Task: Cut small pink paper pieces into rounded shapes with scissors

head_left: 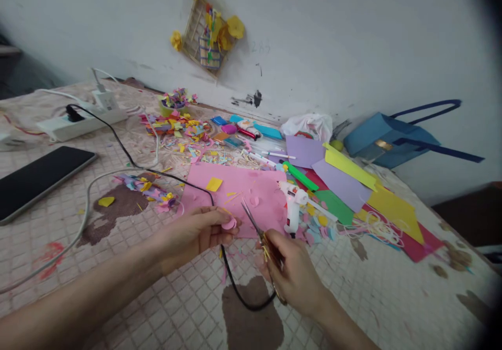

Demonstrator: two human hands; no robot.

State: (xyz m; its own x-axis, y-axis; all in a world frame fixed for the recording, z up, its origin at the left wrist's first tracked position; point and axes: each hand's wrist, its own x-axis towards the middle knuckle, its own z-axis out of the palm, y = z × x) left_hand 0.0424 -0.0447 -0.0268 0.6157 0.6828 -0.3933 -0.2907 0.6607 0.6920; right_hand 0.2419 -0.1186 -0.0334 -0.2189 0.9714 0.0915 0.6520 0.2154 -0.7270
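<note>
My left hand pinches a small pink paper piece with a rounded edge between thumb and fingers. To its right, my right hand is wrapped round the gold-coloured handles of a pair of scissors. The blades point up and left, apart from the pink piece. Under both hands lies a pink paper sheet with a yellow paper square and small pink scraps on it. A white hot glue gun rests at the sheet's right edge, just beyond my right hand.
A black cable crosses the sheet and loops beneath my hands. On the left are a phone and a power strip. Coloured paper sheets and a blue bag are on the right; paper scraps pile up behind.
</note>
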